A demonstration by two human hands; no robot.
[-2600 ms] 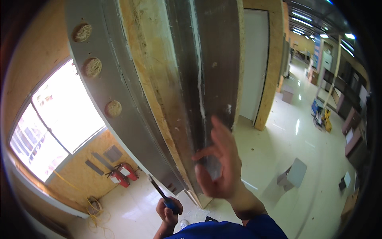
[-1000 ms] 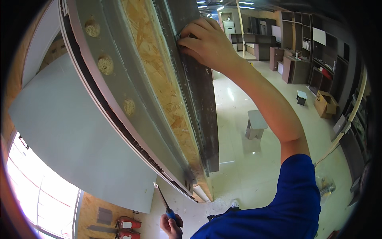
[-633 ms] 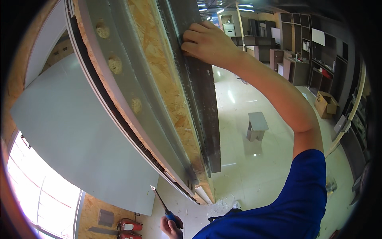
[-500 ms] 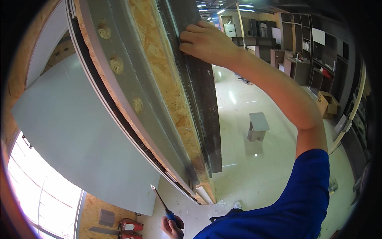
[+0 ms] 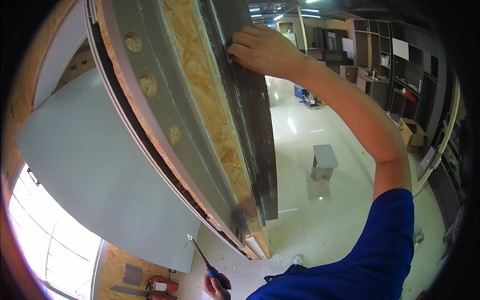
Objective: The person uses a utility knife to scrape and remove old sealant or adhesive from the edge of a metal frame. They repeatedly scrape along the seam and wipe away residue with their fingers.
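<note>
Low in the view, my left hand (image 5: 216,288) is closed around the blue handle of a screwdriver (image 5: 202,257), its metal shaft pointing up and to the left. Higher up, my right hand (image 5: 262,50) has its fingers curled and pressed at the dark panel (image 5: 257,135) along the right side of a tall wall edge. Whatever its fingertips hold is hidden. Beside the panel runs a strip of bare chipboard (image 5: 212,95). To its left a grey board (image 5: 162,65) shows several round, rough holes.
A large pale grey door panel (image 5: 105,165) spreads across the left. Below it are a bright window (image 5: 55,235) and red fire extinguishers (image 5: 164,285). On the right, a grey stool (image 5: 325,156) stands on the glossy floor, with a cardboard box (image 5: 411,134) and dark shelves farther back.
My right hand stays at the dark panel with only a slight shift. The screwdriver has tipped a little lower. A blue box on the floor now shows behind my right forearm.
</note>
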